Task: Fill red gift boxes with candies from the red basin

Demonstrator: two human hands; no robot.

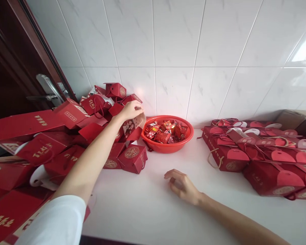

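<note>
My left hand (133,110) reaches into the heap of red boxes on the left. Its fingers are closed at the top edge of a red gift box with a flower-patterned side (132,126); the exact grip is partly hidden. Just right of it stands an orange-red plastic basket (168,147) holding candies in red wrappers (163,136). My right hand (182,185) hovers over or rests on the white tabletop (142,207), in front of the basket. Its fingers are loosely curled and apart, with nothing in them.
Red gift boxes (42,149) with gold print and cord handles lie jumbled on the left, beside a dark door with a metal handle (49,90). Closed red boxes (272,177) stand in rows on the right, near a brown carton (293,120). White wall tiles (173,41) rise behind.
</note>
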